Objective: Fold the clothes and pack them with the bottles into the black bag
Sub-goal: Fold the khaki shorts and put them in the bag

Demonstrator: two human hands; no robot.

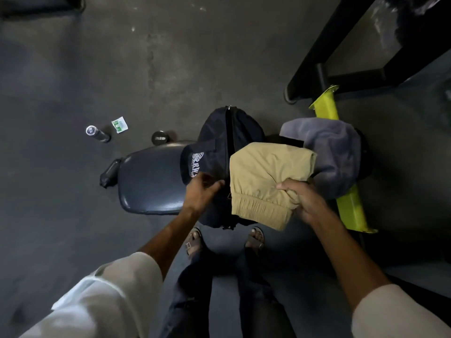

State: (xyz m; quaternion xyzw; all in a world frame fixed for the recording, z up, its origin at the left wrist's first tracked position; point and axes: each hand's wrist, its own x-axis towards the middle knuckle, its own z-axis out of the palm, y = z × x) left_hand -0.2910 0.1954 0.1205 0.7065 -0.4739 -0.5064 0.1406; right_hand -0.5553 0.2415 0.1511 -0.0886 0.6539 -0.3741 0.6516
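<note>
Both arms reach forward and down, the forearms bare below light sleeves point(109, 296). The left hand point(202, 191), back up, curls fingers and thumb onto the bag's point(219, 132) edge. The right hand point(303, 200) grips the folded cloth point(263, 181) at its near corner, thumb on top.

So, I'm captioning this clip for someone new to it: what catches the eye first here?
The folded tan garment, gripped by the right hand over the black bag at centre, draws the eye first. The left hand holds the bag's edge beside the zipper. A bright yellow-green frame stands out at right, under a grey garment.
</note>
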